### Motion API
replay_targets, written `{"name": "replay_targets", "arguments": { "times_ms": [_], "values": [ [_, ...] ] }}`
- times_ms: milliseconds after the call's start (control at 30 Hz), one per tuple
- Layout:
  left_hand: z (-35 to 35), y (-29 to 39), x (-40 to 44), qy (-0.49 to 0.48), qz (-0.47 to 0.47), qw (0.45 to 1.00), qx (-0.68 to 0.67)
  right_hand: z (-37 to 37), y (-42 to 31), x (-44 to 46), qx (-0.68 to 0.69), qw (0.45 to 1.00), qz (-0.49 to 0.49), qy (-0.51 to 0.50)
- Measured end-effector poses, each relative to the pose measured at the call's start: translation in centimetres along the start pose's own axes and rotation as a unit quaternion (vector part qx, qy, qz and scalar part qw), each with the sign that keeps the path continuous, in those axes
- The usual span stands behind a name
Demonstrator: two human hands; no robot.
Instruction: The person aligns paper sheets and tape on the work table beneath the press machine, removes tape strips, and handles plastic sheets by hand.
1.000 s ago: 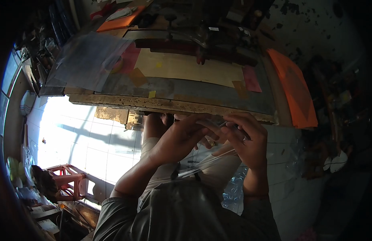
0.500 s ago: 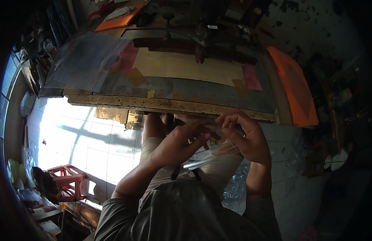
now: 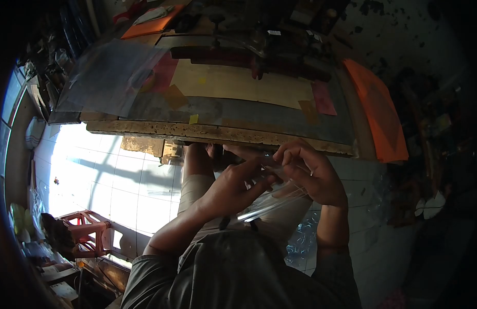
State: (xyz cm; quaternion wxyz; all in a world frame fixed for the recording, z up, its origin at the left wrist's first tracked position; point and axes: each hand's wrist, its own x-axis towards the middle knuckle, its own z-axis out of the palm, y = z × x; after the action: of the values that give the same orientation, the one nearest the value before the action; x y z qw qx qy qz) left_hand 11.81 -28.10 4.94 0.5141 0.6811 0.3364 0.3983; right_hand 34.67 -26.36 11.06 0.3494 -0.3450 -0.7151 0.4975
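Above my lap, a clear plastic sheet or bag (image 3: 260, 209) stretches between both hands and catches the light along its lower edge. My right hand (image 3: 314, 174) has its fingers curled and pinched on the plastic's upper right part. My left hand (image 3: 236, 186) reaches in from the left with bent fingers closed on the plastic; its fingertips are partly hidden behind the film. Both hands are just below the worn front edge of the wooden table (image 3: 218, 132).
On the table lie a cream sheet (image 3: 243, 85) and translucent plastic sheets (image 3: 102, 82). Orange sheets (image 3: 377, 110) rest at the right, under a dark clamp bar (image 3: 248, 59) further back. A red stool (image 3: 86, 234) stands lower left. Crumpled clear plastic (image 3: 302, 239) is on the tiled floor.
My left hand's fingers have moved slightly and come closer to the right fingertips. The plastic between the hands has shifted and its bright fold has changed shape.
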Motion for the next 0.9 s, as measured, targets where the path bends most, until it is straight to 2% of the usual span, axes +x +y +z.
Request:
{"name": "replay_targets", "arguments": {
  "times_ms": [67,233,333,467,533,633,733,800,900],
  "values": [
    [0.3,-0.1,0.0,0.023,0.013,0.999,-0.031,0.2,0.1,0.1,-0.058,0.998,0.0,0.031],
    [-0.1,0.6,0.0,-0.014,-0.044,0.999,-0.02,1.0,-1.4,-0.1,-0.207,0.974,0.081,0.05],
    [-0.4,0.7,-0.1,-0.019,-0.077,0.991,-0.104,1.1,-0.9,0.0,-0.208,0.976,-0.007,0.06],
    [-0.5,-0.4,-0.6,0.004,-0.09,0.976,-0.198,1.1,-0.2,0.1,-0.115,0.992,-0.011,0.052],
    [-0.7,-0.4,-0.5,0.001,-0.102,0.977,-0.186,0.5,0.0,0.1,-0.115,0.992,-0.042,0.009],
    [-0.9,-0.6,-0.3,-0.001,-0.084,0.985,-0.15,-0.4,-1.6,-0.3,-0.122,0.989,-0.021,-0.085],
    [-1.0,0.5,-0.3,0.014,-0.065,0.996,-0.064,-0.3,-1.2,0.0,-0.065,0.985,-0.127,-0.094],
    [-1.3,1.7,-0.4,0.006,-0.08,0.997,0.006,0.2,-1.1,0.2,-0.11,0.989,-0.098,-0.019],
    [-0.6,0.5,-0.5,0.009,-0.116,0.982,-0.148,0.8,-1.0,0.4,-0.155,0.987,-0.021,0.039]
  ]
}}
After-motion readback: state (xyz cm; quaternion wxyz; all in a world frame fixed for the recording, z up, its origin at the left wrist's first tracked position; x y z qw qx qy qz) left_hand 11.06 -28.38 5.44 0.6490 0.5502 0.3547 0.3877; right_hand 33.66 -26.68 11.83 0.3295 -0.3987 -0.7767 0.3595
